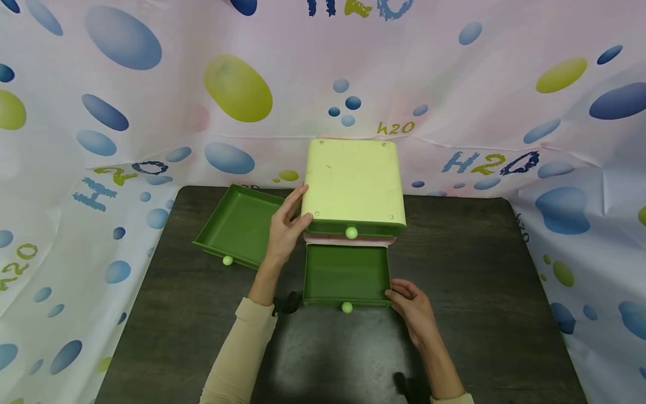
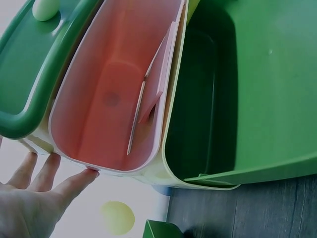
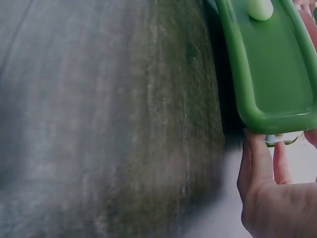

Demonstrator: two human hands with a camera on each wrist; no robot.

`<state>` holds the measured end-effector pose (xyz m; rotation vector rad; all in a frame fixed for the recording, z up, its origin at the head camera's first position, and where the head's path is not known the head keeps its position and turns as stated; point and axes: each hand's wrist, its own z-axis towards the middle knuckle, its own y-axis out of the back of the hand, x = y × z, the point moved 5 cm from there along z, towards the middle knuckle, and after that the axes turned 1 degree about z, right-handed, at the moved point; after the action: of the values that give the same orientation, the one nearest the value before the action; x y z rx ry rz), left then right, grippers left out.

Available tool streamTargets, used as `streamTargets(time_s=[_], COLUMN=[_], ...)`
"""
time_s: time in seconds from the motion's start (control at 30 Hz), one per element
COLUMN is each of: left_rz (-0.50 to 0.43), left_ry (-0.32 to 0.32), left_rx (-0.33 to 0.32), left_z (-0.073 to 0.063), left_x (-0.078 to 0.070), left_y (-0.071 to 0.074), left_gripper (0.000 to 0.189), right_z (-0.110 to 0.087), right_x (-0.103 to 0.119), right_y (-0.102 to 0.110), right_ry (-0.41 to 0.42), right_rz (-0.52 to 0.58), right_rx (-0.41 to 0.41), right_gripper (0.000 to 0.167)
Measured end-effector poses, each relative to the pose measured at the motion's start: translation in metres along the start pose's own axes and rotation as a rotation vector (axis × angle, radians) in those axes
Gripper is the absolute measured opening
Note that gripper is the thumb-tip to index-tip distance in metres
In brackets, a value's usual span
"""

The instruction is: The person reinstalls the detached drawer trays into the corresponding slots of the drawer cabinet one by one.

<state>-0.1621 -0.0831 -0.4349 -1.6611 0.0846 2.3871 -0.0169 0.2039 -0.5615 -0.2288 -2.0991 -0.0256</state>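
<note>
A pale yellow drawer cabinet (image 1: pixel 353 179) stands at the back of the table, its green top drawer (image 1: pixel 330 227) pushed in. Below that drawer is a pink-lined opening (image 2: pixel 106 99). The green bottom drawer (image 1: pixel 347 275) sticks out toward me, with nothing inside. My left hand (image 1: pixel 286 227) rests on the cabinet's left side, fingers fairly straight in the left wrist view. My right hand (image 1: pixel 415 311) pinches the right front corner of the bottom drawer, thumb and fingers at its end in the right wrist view.
Left of the cabinet a loose green drawer (image 1: pixel 242 224) with a round knob lies tilted on the dark wooden table (image 1: pixel 479 292). A white curtain (image 1: pixel 454 84) with blue and lime spots hangs behind and on both sides.
</note>
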Motion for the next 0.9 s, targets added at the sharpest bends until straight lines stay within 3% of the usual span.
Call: streamTargets(time_s=[0.67, 0.77, 0.9], left_rz=[0.021, 0.018, 0.01], left_ry=[0.028, 0.029, 0.025], left_rx=[-0.013, -0.012, -0.011], left_z=[-0.001, -0.001, -0.001], left_x=[-0.001, -0.001, 0.0], left_y=[0.0, 0.0, 0.0], left_gripper=[0.058, 0.058, 0.058], right_z=[0.018, 0.017, 0.012], right_x=[0.005, 0.005, 0.007], right_y=[-0.01, -0.009, -0.008], right_ry=[0.046, 0.058, 0.135], right_rz=[0.055, 0.045, -0.031], right_rx=[-0.077, -0.04, 0.1], right_gripper=[0.037, 0.042, 0.056])
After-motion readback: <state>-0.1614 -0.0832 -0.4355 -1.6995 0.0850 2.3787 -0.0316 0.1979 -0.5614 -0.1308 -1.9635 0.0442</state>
